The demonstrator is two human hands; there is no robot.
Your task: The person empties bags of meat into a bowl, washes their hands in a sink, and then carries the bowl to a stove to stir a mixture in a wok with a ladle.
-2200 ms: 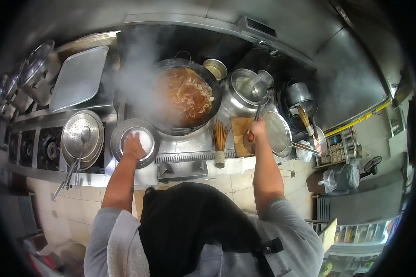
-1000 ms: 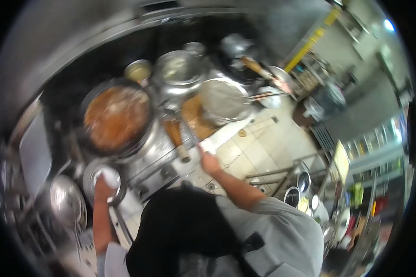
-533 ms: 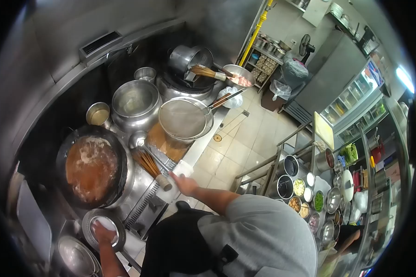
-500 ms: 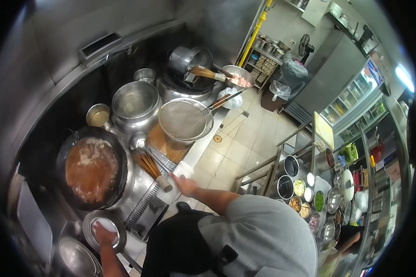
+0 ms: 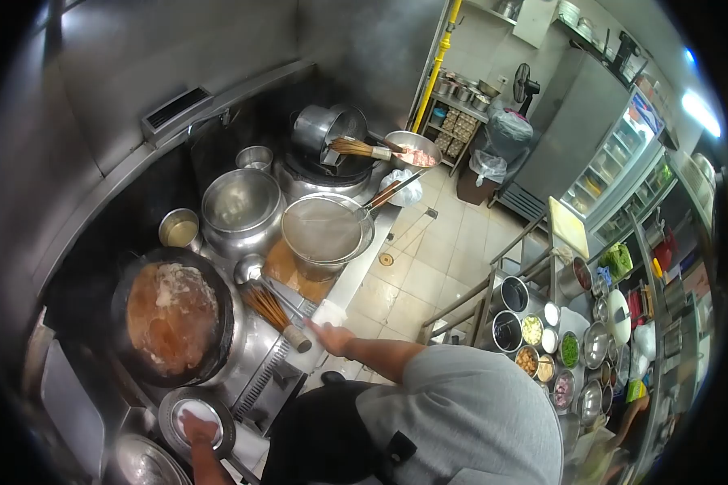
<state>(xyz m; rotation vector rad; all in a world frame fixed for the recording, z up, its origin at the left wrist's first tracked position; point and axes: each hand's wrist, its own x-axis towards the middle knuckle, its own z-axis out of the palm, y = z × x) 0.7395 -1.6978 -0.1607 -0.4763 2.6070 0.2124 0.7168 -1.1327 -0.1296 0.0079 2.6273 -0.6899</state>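
Observation:
My left hand (image 5: pixel 200 426) reaches down into a round metal pan (image 5: pixel 225 408) at the lower left, fingers bent onto something white (image 5: pixel 212 412) inside it. I cannot tell what those fingers grip. My right hand (image 5: pixel 332 336) closes on the handle end of a long metal ladle (image 5: pixel 249 268), whose bowl rests on the stove top. A bamboo wok brush (image 5: pixel 277 314) lies right along the ladle handle, beside my right fingers. Behind my left hand, a large black wok (image 5: pixel 228 323) holds brown liquid (image 5: pixel 166 323) with pale foam.
A wire strainer (image 5: pixel 323 229) sits over a pot. Beyond are a steaming pot (image 5: pixel 243 202), a small pot (image 5: pixel 179 229) and a bowl of raw meat (image 5: pixel 416 153). Several ingredient containers (image 5: pixel 570 349) fill the right-hand counter (image 5: pixel 570 307). Another person's arm (image 5: pixel 631 416) shows at the right.
The whole view has tilted up slightly, so the stove sits lower in it. Both hands keep their places, and the other person's arm at the right has shifted.

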